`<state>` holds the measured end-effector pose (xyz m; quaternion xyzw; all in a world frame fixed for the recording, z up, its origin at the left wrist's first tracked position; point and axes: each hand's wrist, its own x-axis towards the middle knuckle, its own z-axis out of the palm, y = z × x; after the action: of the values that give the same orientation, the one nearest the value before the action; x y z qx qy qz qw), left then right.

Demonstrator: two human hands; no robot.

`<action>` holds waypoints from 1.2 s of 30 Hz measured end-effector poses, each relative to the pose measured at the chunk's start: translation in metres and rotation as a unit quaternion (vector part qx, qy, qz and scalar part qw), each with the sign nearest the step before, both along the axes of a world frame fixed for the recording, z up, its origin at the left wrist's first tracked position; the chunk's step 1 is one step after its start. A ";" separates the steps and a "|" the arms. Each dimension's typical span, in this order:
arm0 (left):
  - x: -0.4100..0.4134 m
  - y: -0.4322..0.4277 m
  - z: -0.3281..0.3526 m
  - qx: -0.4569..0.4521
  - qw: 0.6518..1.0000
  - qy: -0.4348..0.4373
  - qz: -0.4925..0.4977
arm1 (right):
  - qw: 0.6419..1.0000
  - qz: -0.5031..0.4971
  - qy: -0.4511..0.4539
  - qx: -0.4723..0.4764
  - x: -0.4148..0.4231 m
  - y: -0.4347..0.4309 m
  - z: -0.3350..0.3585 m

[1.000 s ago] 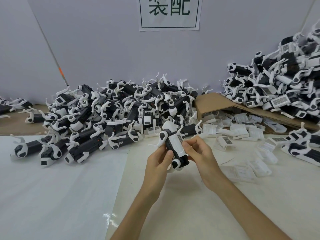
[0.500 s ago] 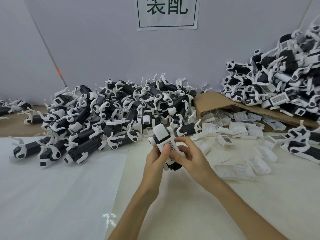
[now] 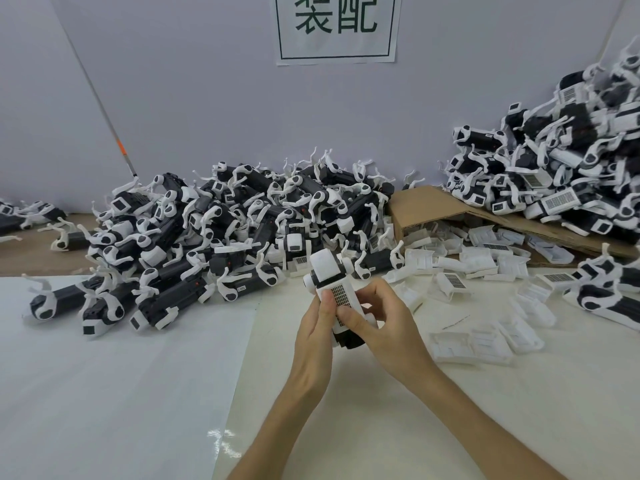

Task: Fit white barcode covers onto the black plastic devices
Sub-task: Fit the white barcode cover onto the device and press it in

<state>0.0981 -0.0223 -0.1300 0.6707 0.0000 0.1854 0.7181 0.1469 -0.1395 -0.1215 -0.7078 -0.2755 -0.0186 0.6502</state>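
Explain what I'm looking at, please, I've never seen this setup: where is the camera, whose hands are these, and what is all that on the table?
There is no machine here: a person works bare-handed. The single picture comes from a wide-angle camera worn on their head, looking forward and down. The left hand grips a black plastic device with white ends. The right hand grips it too, and both thumbs rest on the white plastic cover with a barcode label lying on it. On the white table lie a heap of black-and-white devices, loose white covers around a brown cardboard piece, and a second heap at right, some showing barcodes.
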 end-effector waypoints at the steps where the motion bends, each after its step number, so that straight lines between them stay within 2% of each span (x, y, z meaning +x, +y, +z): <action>1: 0.001 -0.001 0.000 0.002 1.000 -0.002 0.004 | 1.000 0.003 0.002 -0.010 0.000 0.000 0.000; 4: 0.003 -0.003 -0.001 0.012 1.000 -0.014 0.015 | 0.998 0.048 0.028 -0.019 -0.001 0.003 -0.003; 7: 0.003 -0.002 0.000 0.019 1.000 -0.013 0.002 | 0.995 0.082 0.060 0.022 -0.002 0.003 -0.002; 11: 0.003 0.000 0.001 0.024 0.999 0.001 -0.031 | 0.991 0.105 0.061 0.049 -0.002 -0.002 0.005; 18: -0.002 -0.005 0.005 0.007 1.000 -0.026 0.009 | 0.992 0.092 0.047 0.072 -0.004 0.002 0.003; 21: -0.003 -0.004 0.007 0.012 1.000 -0.022 -0.012 | 0.989 0.099 0.072 0.085 0.000 -0.002 0.007; 31: -0.002 0.003 0.010 0.065 0.997 0.004 -0.051 | 0.985 0.143 0.090 0.040 0.009 -0.008 0.008; 36: -0.002 0.003 0.008 0.071 0.996 -0.005 -0.054 | 0.991 0.120 0.053 0.031 0.006 -0.007 0.006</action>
<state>0.0964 -0.0196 -0.1221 0.7183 -0.0535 0.1494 0.6774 0.1531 -0.1462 -0.1153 -0.6491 -0.3229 0.0888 0.6830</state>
